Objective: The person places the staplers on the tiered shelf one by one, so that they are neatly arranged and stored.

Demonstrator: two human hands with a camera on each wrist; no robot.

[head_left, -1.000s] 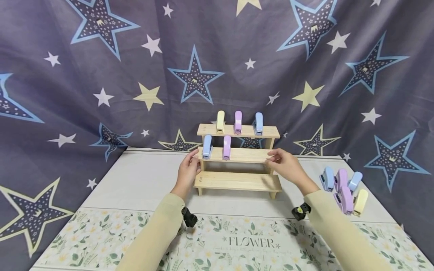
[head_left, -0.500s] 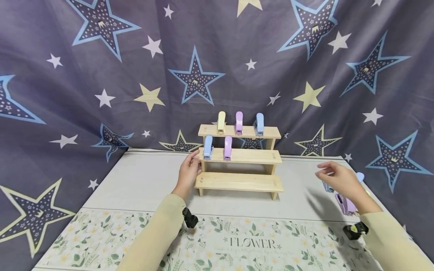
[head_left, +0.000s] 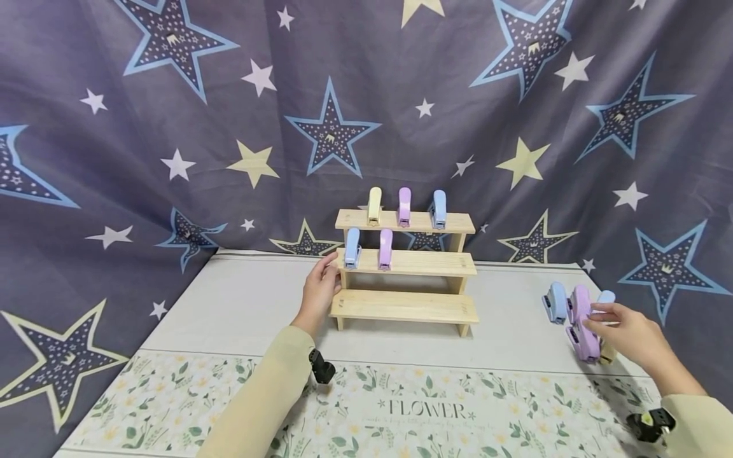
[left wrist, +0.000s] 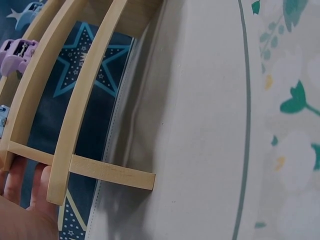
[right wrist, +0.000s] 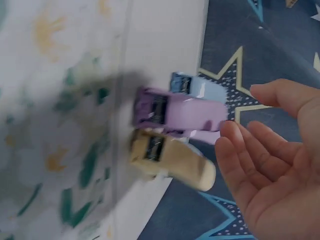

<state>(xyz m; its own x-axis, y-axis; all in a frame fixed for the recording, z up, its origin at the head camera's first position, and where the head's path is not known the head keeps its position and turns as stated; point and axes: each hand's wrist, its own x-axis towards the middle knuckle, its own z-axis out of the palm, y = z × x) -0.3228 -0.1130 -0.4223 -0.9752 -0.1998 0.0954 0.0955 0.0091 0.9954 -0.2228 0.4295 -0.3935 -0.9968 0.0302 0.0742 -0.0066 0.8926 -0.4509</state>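
Note:
A three-tier wooden display stand (head_left: 403, 305) has mini staplers on its upper tiers. On top are a yellow stapler (head_left: 375, 207), a purple stapler (head_left: 404, 207) and a blue stapler (head_left: 438, 209); the middle tier carries a blue stapler (head_left: 352, 248) and a purple stapler (head_left: 385, 249). My left hand (head_left: 318, 291) holds the left end of the middle tier, fingers partly behind the wood. Over the stapler cluster at the right, my right hand (head_left: 627, 334) hovers with fingers spread, close to a purple stapler (right wrist: 195, 114) and a yellow stapler (right wrist: 182, 162).
In the right-hand cluster, a blue stapler (head_left: 555, 303) stands at the left side, and another blue stapler (head_left: 606, 297) is partly hidden behind my hand. A floral mat (head_left: 229, 394) lies along the table's front. Behind hangs a star-patterned curtain (head_left: 366, 51).
My right hand has let go of the stand's right end and travelled right to the loose staplers. My left hand has stayed on the stand.

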